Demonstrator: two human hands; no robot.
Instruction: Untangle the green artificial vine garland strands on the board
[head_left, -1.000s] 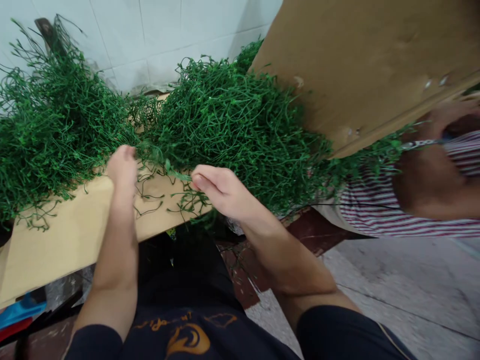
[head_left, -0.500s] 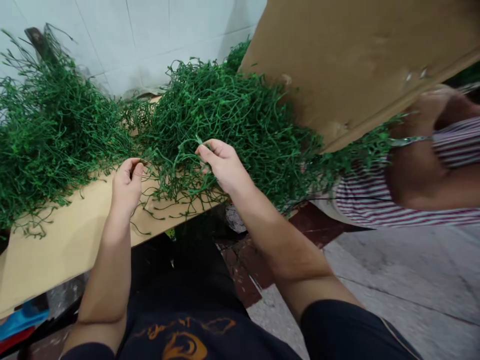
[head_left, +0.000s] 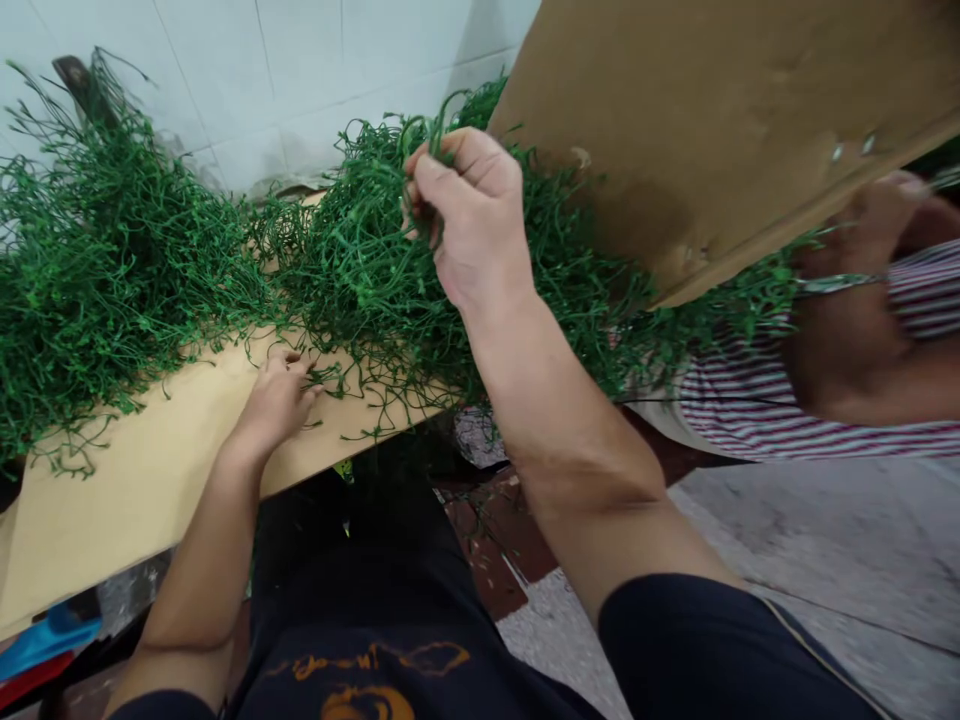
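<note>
Heaps of thin green plastic-looking stems lie along a tan board (head_left: 135, 490); one heap (head_left: 97, 260) is at the left, a second (head_left: 360, 240) in the middle. My right hand (head_left: 472, 200) is raised over the middle heap, its fingers closed round a few green stems that curl out above them. Low on the board, my left hand (head_left: 281, 400) rests palm down with its fingers apart, beside some loose stems at the near edge of the middle heap.
A large brown cardboard sheet (head_left: 712, 130) slants over the right side. Below it show another person's arm (head_left: 847, 350) and striped clothing (head_left: 757, 410). Behind the heaps is a white tiled wall (head_left: 300, 60). Blue and red items (head_left: 52, 640) are at the lower left.
My right hand has risen up and away from me with stems in its fingers. My left hand has moved slightly right and down onto the board, and its fingers have opened.
</note>
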